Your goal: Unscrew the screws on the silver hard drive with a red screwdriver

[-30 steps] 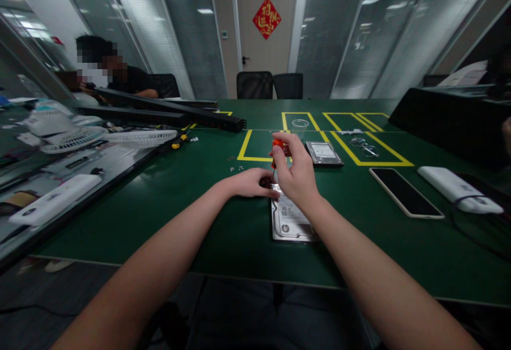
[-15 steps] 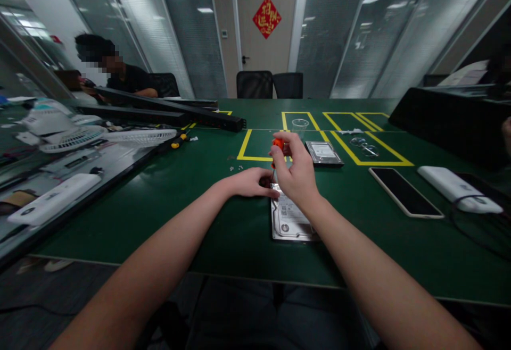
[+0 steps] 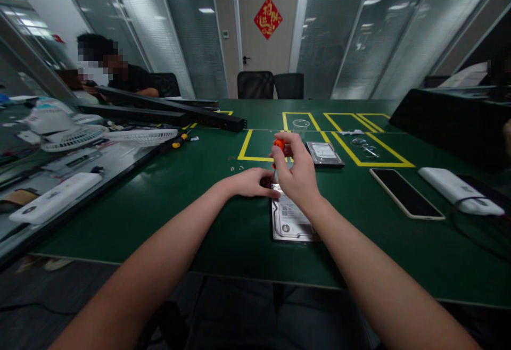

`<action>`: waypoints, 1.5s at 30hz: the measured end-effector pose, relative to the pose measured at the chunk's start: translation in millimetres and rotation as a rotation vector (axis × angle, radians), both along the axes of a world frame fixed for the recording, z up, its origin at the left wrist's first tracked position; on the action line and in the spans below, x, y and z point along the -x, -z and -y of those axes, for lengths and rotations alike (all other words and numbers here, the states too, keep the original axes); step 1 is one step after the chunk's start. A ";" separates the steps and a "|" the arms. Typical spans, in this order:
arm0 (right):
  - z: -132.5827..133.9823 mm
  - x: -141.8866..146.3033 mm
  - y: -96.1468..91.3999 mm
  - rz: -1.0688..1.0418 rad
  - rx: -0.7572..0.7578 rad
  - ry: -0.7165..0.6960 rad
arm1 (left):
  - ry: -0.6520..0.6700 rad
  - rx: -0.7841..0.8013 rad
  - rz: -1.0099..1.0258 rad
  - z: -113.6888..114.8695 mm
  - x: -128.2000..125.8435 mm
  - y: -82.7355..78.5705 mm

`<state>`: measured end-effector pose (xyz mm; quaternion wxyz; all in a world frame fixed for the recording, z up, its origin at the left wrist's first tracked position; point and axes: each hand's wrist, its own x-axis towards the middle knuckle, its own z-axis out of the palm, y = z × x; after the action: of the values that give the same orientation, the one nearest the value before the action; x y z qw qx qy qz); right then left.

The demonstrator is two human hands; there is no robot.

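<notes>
A silver hard drive [image 3: 293,217] lies flat on the green table, label up. My right hand [image 3: 298,174] is closed round the orange handle of a screwdriver [image 3: 280,143], held upright with its shaft down at the drive's far left corner. At that same corner is my left hand [image 3: 252,182], its thumb over the drive's edge and its other fingers curled beyond, partly hidden. Whether the tip sits in a screw cannot be made out. Several tiny pale pieces, apparently screws [image 3: 237,168], are scattered beyond my left hand.
Behind my right hand rests a second hard drive [image 3: 325,153], near a clear plastic cup [image 3: 301,125]. A phone [image 3: 407,193] and a white device [image 3: 461,190] with a cable lie right. Leftward are a yellow-black screwdriver [image 3: 180,141], a white fan [image 3: 56,124] and black bars [image 3: 175,109]. A person sits far left.
Both hands, the screwdriver and the hard drive keep practically the same positions. The whole view has shifted very slightly.
</notes>
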<state>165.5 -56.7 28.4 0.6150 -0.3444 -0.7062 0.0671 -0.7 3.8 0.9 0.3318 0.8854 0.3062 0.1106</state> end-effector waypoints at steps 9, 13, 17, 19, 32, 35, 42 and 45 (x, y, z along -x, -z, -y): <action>0.6 0.4 -1.1 -0.009 0.004 -0.003 | 0.000 0.003 0.007 -0.7 0.1 1.4; 0.7 0.6 -0.7 -0.016 0.009 -0.012 | -0.008 0.001 0.004 -1.4 0.2 2.1; 0.7 0.4 -0.1 -0.018 0.026 -0.015 | -0.010 -0.001 0.001 -1.5 0.2 2.1; 0.5 0.5 0.0 -0.024 0.031 -0.018 | -0.010 -0.007 -0.006 -1.3 0.2 1.8; 1.2 0.8 -0.4 -0.036 0.028 -0.020 | -0.003 -0.007 0.001 0.2 0.8 0.1; 1.3 0.5 -1.4 -0.028 0.014 -0.021 | -0.002 0.002 0.005 0.0 1.0 0.4; 1.7 0.2 -1.4 0.002 -0.003 -0.013 | -0.006 0.004 0.024 -0.8 0.6 2.5; 1.8 0.4 -0.8 0.011 -0.001 -0.010 | -0.003 0.008 0.030 -0.6 0.6 2.5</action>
<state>165.1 -58.5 29.1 0.6110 -0.3408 -0.7113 0.0679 -1.3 4.4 -1.6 0.3399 0.8818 0.3030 0.1229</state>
